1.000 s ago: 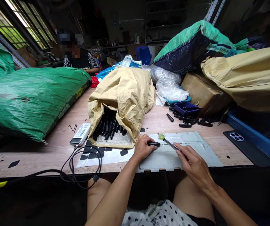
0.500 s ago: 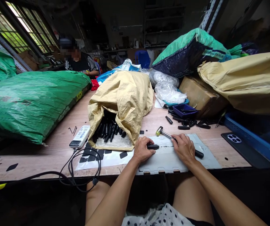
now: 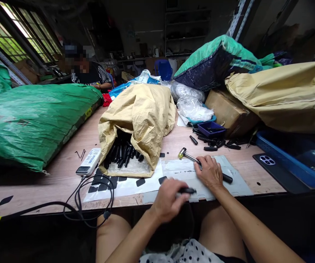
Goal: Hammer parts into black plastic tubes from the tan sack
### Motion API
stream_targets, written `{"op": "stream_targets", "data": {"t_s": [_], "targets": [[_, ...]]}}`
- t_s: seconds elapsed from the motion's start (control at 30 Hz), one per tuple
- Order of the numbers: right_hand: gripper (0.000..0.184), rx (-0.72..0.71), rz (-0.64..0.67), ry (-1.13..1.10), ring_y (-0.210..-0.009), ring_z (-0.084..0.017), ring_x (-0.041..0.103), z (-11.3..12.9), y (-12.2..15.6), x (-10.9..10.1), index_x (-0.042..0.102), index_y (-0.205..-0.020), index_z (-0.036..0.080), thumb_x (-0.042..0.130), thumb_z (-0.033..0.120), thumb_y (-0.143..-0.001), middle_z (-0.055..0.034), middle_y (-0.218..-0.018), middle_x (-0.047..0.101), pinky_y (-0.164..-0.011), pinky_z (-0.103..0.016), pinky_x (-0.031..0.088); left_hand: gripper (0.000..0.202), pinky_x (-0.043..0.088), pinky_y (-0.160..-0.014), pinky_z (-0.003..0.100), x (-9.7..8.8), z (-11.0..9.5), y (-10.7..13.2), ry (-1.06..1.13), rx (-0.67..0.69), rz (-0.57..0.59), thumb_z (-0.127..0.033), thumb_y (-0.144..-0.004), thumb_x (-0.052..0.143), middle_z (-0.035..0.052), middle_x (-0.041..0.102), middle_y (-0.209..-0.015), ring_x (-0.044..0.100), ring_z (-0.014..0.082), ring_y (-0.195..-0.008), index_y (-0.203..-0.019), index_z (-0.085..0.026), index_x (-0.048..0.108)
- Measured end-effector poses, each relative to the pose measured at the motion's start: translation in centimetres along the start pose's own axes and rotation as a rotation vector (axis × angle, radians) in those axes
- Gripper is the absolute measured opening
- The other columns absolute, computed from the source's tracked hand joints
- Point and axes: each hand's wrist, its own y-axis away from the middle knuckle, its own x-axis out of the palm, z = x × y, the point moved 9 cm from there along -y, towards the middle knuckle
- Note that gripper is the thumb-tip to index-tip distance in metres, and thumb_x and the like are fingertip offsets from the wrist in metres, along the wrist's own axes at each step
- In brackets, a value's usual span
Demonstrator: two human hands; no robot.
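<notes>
My left hand (image 3: 168, 201) is closed round a short black cylindrical part (image 3: 187, 190), held at the table's front edge above my lap. My right hand (image 3: 210, 173) rests on the handle of a small hammer (image 3: 193, 157) that lies on a grey sheet (image 3: 228, 179) on the wooden table; its fingers curl over the handle. The hammer's yellow-tipped head (image 3: 182, 153) points left. A tan sack (image 3: 138, 120) lies open just beyond, showing several black parts (image 3: 123, 151) inside.
A large green sack (image 3: 33, 117) fills the left of the table. A white adapter (image 3: 88, 161) with black cable (image 3: 91, 204) lies front left. At right are a cardboard box (image 3: 228, 111), a small purple tray (image 3: 210, 128), loose black parts (image 3: 214, 144), a phone (image 3: 276, 168) and a blue crate (image 3: 294, 157). Another person (image 3: 87, 71) sits at the back.
My right hand lowered the hammer onto the grey sheet and stays on its handle. My left hand pulled the black part back from the sheet to the table's front edge.
</notes>
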Motion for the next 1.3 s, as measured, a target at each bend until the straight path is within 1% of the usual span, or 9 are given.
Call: {"op": "stream_targets", "data": {"t_s": [0.17,0.33,0.43,0.6,0.7,0.8,0.87,1.07,1.3], "targets": [[0.021,-0.006,-0.006,0.004,-0.095,-0.023,0.048,0.1,0.0,-0.1,0.067,-0.107,0.022,0.053,0.035,-0.098,-0.0078,-0.102,0.061,-0.076,-0.035,0.026,0.031,0.045,-0.091,0.034,7.3,1.8,8.5,0.047,-0.158,0.412,-0.050,-0.093,0.061,0.0029,0.075,-0.100,0.067,0.0214,-0.092,-0.114,-0.030,0.072],[0.022,-0.001,-0.008,0.012,-0.095,-0.023,0.047,0.1,0.0,0.0,0.067,-0.106,0.022,0.053,0.036,-0.098,-0.0077,-0.102,0.061,-0.076,-0.034,0.026,0.039,0.049,-0.101,0.037,10.3,12.3,14.0,-0.096,-0.738,0.425,-0.037,-0.083,0.065,0.0022,0.075,-0.118,0.066,0.0265,-0.115,-0.121,-0.031,0.071],[0.021,-0.001,-0.007,0.011,-0.094,-0.023,0.048,0.1,0.1,-0.1,0.067,-0.107,0.022,0.052,0.036,-0.099,-0.0071,-0.102,0.060,-0.076,-0.035,0.027,0.056,0.044,-0.113,0.040,9.8,13.6,14.1,-0.148,-0.794,0.410,-0.032,-0.085,0.061,0.0098,0.067,-0.140,0.059,0.0294,-0.134,-0.140,-0.025,0.062],[0.022,-0.009,-0.008,0.014,-0.095,-0.023,0.048,0.1,0.1,-0.1,0.067,-0.109,0.022,0.053,0.035,-0.099,-0.0078,-0.103,0.061,-0.077,-0.035,0.027,0.033,0.055,-0.079,0.035,6.2,5.7,10.5,-0.006,-0.375,0.452,-0.026,-0.074,0.065,0.0045,0.077,-0.091,0.071,0.0244,-0.083,-0.105,-0.027,0.078],[0.022,-0.009,-0.014,0.010,-0.096,-0.024,0.048,0.1,0.1,-0.1,0.067,-0.111,0.022,0.054,0.034,-0.097,-0.0086,-0.104,0.061,-0.076,-0.035,0.027,0.011,0.048,-0.063,0.031,-1.6,1.9,7.1,0.099,-0.132,0.007,-0.027,-0.077,0.061,0.0023,0.065,-0.064,0.059,0.0177,-0.061,-0.076,-0.023,0.072],[0.022,-0.010,-0.020,0.012,-0.096,-0.024,0.047,0.2,0.1,0.0,0.067,-0.111,0.022,0.054,0.034,-0.097,-0.0088,-0.103,0.061,-0.076,-0.035,0.027,0.017,0.046,-0.061,0.030,-10.7,3.9,4.8,-0.023,-0.212,-0.592,-0.031,-0.086,0.057,0.0022,0.063,-0.068,0.056,0.0170,-0.062,-0.074,-0.022,0.066],[0.022,-0.007,-0.021,0.015,-0.095,-0.024,0.047,0.2,0.1,-0.1,0.066,-0.110,0.022,0.053,0.034,-0.097,-0.0086,-0.103,0.061,-0.076,-0.035,0.027,0.017,0.048,-0.066,0.030,-14.2,6.5,3.0,-0.182,-0.350,-0.777,-0.033,-0.088,0.057,0.0030,0.066,-0.079,0.059,0.0175,-0.068,-0.083,-0.021,0.069],[0.021,0.008,0.004,0.010,-0.097,-0.024,0.049,0.2,-0.1,-0.3,0.066,-0.109,0.022,0.054,0.034,-0.097,-0.0085,-0.103,0.061,-0.077,-0.035,0.028,0.021,0.047,-0.076,0.036,-15.9,12.6,-2.0,-0.630,-0.696,-0.576,-0.033,-0.093,0.058,0.0112,0.064,-0.100,0.065,0.0266,-0.087,-0.092,-0.019,0.074],[0.022,0.009,0.014,0.018,-0.098,-0.024,0.050,0.3,0.0,-0.3,0.066,-0.110,0.022,0.053,0.035,-0.099,-0.0082,-0.105,0.062,-0.078,-0.035,0.028,0.017,0.047,-0.080,0.039,-14.8,12.2,1.3,-0.754,-0.760,-0.457,-0.032,-0.096,0.058,0.0144,0.066,-0.105,0.063,0.0332,-0.103,-0.103,-0.018,0.066]]}}
